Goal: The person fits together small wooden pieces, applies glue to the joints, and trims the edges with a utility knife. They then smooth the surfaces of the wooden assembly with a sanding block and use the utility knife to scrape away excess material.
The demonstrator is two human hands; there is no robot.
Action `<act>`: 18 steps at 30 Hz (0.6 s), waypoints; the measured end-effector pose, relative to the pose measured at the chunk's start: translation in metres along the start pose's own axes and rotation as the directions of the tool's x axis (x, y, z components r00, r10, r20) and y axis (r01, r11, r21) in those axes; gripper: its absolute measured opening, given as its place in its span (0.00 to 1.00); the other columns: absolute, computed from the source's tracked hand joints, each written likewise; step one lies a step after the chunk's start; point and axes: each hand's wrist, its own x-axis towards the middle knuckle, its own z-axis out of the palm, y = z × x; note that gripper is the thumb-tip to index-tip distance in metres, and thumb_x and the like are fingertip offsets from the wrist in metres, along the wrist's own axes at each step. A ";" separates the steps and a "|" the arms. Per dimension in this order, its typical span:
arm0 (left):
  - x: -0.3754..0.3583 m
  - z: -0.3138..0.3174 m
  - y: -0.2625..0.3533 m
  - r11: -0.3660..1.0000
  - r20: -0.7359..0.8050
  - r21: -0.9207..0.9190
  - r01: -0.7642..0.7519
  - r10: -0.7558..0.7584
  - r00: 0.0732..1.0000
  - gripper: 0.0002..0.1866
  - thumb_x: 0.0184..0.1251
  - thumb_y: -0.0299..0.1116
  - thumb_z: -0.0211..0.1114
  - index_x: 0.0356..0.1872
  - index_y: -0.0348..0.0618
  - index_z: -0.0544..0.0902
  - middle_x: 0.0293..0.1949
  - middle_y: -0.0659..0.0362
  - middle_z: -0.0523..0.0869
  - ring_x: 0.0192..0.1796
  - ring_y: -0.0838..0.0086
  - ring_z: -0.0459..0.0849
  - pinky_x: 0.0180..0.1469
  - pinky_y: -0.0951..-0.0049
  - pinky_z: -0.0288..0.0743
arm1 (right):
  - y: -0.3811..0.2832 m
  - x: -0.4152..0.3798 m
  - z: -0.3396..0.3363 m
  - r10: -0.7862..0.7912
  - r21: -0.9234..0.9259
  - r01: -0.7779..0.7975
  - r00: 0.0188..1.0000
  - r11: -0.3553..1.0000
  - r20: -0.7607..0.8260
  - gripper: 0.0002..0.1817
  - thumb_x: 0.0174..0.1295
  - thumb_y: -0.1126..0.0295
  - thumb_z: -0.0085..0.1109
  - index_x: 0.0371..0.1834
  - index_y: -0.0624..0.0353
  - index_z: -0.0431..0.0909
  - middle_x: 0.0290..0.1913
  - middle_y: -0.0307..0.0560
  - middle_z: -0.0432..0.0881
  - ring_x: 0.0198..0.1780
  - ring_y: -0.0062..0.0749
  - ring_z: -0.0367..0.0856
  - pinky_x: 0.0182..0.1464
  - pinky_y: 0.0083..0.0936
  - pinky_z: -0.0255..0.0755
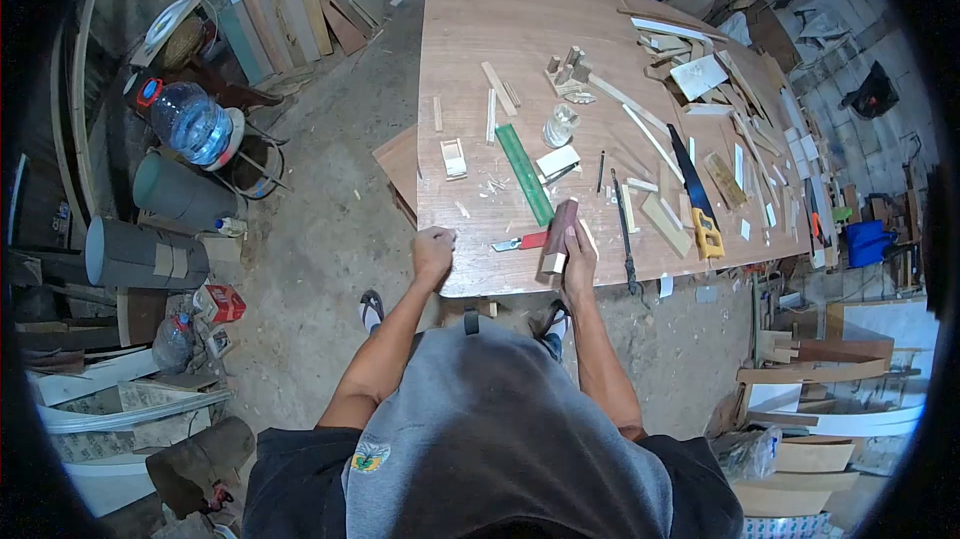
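My right hand [579, 261] is closed round the side of a dark reddish-brown wooden block [563, 229] with a pale end, held over the table's front edge. My left hand [433, 255] rests at the near left corner of the table [470, 19], fingers curled; whatever may be inside them is hidden. A red utility knife [520, 243] lies just left of the block. Beyond it is a long green straight strip [523, 174]. A small pale wooden box-like piece [454, 159] sits farther up from my left hand.
A handsaw [708, 231] with a yellow handle, a thin dark tool [625, 234] and wood strips lie to the right. A clear jar [561, 126] stands mid-table. Scrap wood [698, 77] is heaped at the far right. A water bottle [190, 124] stands on a stool at left.
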 end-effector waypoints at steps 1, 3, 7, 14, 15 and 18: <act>-0.005 0.007 0.004 0.981 0.044 0.137 -0.137 0.132 0.990 0.11 0.63 0.33 0.67 0.37 0.34 0.88 0.28 0.46 0.88 0.30 0.60 0.88 0.36 0.64 0.79 | 0.005 -0.004 -0.005 0.010 0.002 -0.010 1.000 1.000 -0.009 0.27 0.75 0.66 0.53 0.72 0.70 0.67 0.69 0.52 0.74 0.68 0.32 0.72 0.71 0.25 0.61; -0.009 0.021 0.012 0.944 0.124 0.216 -0.250 0.227 0.966 0.11 0.64 0.33 0.64 0.38 0.35 0.88 0.36 0.42 0.88 0.41 0.47 0.86 0.45 0.57 0.79 | 0.014 -0.014 -0.013 -0.006 -0.048 0.004 0.999 0.999 -0.051 0.27 0.75 0.65 0.54 0.72 0.70 0.67 0.70 0.52 0.73 0.69 0.33 0.71 0.71 0.26 0.60; -0.005 0.050 0.033 0.887 0.232 0.282 -0.367 0.308 0.923 0.12 0.64 0.35 0.64 0.41 0.38 0.88 0.42 0.41 0.85 0.48 0.46 0.84 0.51 0.52 0.77 | 0.011 -0.047 -0.022 0.041 -0.148 -0.058 0.993 0.987 -0.111 0.29 0.74 0.62 0.56 0.71 0.71 0.68 0.71 0.54 0.72 0.71 0.34 0.68 0.73 0.28 0.58; -0.006 0.083 0.069 0.810 0.329 0.471 -0.350 0.207 0.921 0.11 0.62 0.33 0.66 0.38 0.36 0.87 0.44 0.44 0.87 0.51 0.48 0.85 0.51 0.52 0.80 | 0.046 -0.078 -0.048 0.010 -0.261 -0.053 0.986 0.964 -0.165 0.26 0.73 0.63 0.55 0.67 0.71 0.72 0.62 0.53 0.79 0.61 0.32 0.76 0.65 0.27 0.67; -0.001 0.087 0.066 0.803 0.336 0.477 -0.358 0.210 0.918 0.11 0.62 0.33 0.66 0.38 0.36 0.87 0.44 0.44 0.87 0.51 0.48 0.85 0.51 0.52 0.80 | 0.047 -0.083 -0.047 0.002 -0.227 -0.040 0.986 0.973 -0.167 0.25 0.73 0.64 0.55 0.67 0.71 0.73 0.62 0.53 0.79 0.61 0.32 0.76 0.65 0.26 0.67; 0.011 0.092 0.061 0.687 0.463 0.535 -0.492 0.249 0.851 0.08 0.59 0.28 0.64 0.35 0.35 0.86 0.43 0.45 0.87 0.50 0.50 0.85 0.49 0.53 0.81 | 0.052 -0.090 -0.052 -0.033 -0.142 0.014 0.991 0.990 -0.126 0.24 0.73 0.66 0.54 0.66 0.72 0.72 0.60 0.51 0.80 0.59 0.31 0.75 0.63 0.26 0.67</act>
